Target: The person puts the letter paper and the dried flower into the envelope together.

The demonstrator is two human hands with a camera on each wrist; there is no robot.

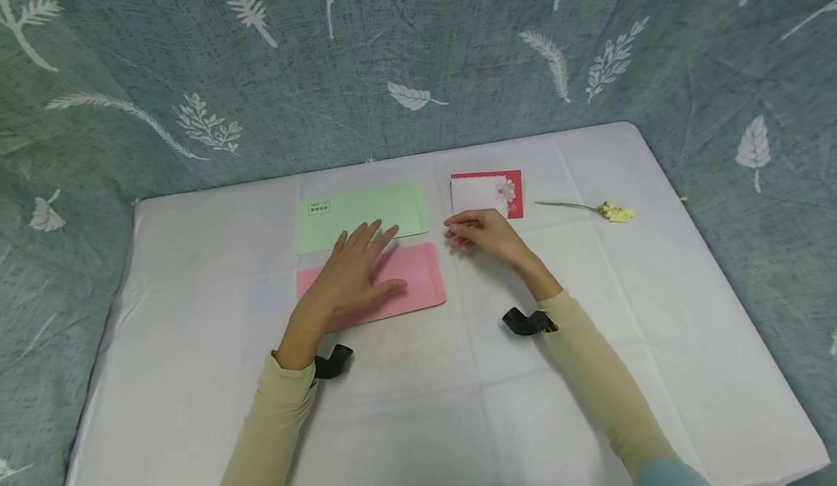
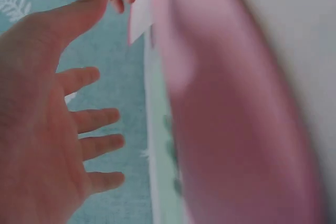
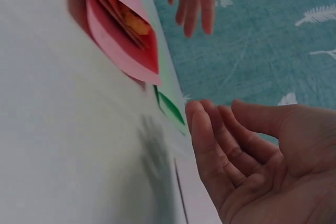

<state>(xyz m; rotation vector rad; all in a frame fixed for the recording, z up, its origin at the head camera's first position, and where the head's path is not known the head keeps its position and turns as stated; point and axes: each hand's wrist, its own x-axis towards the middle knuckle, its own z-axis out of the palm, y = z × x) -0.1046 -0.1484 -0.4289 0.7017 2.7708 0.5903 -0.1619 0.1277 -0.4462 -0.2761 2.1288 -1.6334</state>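
My left hand (image 1: 349,275) hovers over the pink envelope (image 1: 420,279), fingers spread and nothing held. In the right wrist view, that envelope's mouth gapes, with thin card edges and an orange-yellow item (image 3: 135,23) inside; their kind is not clear. Behind it lies a green envelope (image 1: 373,210) with a small printed box; the right wrist view shows its end parted slightly. My right hand (image 1: 487,235) is held with fingers loosely bent and nothing in them, just in front of the red-and-white card (image 1: 476,192) with pink flowers.
A dried yellow flower sprig (image 1: 615,212) lies right of the card on the white cloth-covered table (image 1: 405,413). A blue-green leaf-patterned curtain (image 1: 458,57) hangs behind and along both sides. Black wrist mounts (image 1: 335,362) sit under both sleeves.
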